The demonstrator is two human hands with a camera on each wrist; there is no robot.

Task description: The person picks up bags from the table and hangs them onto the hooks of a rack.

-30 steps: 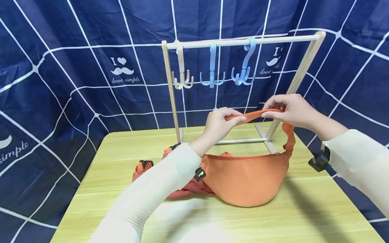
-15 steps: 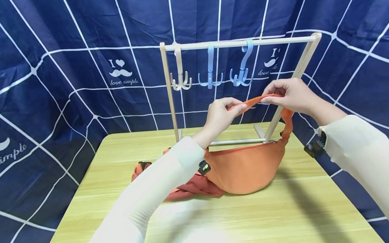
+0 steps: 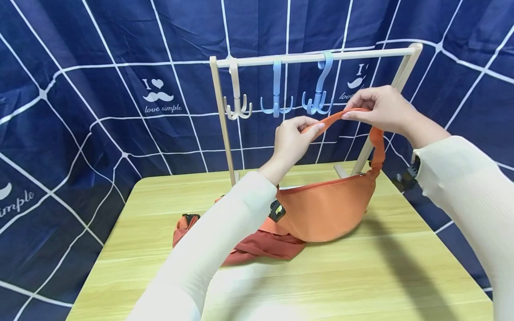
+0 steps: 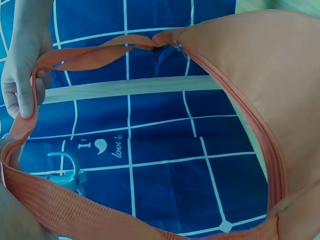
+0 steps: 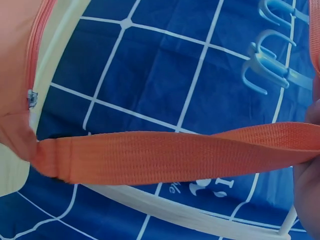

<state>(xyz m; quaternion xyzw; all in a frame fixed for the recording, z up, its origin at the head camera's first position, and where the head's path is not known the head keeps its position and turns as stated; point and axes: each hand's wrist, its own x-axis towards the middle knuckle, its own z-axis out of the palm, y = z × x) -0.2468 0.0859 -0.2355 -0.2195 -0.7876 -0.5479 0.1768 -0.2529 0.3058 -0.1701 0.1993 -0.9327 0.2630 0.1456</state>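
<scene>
An orange waist bag (image 3: 329, 211) hangs from its strap (image 3: 332, 119), tilted with its right end higher, low over the table. Thumb and fingers of my left hand (image 3: 291, 139) pinch the strap. Further right and a bit higher, my right hand (image 3: 383, 109) pinches the same strap, which arches between the two. In the right wrist view the webbing (image 5: 135, 157) runs with a twist from the bag's end to the right hand. A zipper (image 4: 272, 165) lines the bag's top edge. Beyond the hands hang two blue hooks (image 3: 277, 91) and a cream hook (image 3: 237, 96).
The hooks hang on the top bar (image 3: 261, 61) of a wooden rack at the back of the table (image 3: 152, 200). A reddish-orange fabric item (image 3: 265, 247) with a black buckle (image 3: 192, 218) lies left of the bag, partly behind the left sleeve. Dark blue gridded curtain surrounds the table.
Both hands have risen with the strap, the right more than the left. The bag has lifted and moved back toward the rack, showing more of the reddish fabric item.
</scene>
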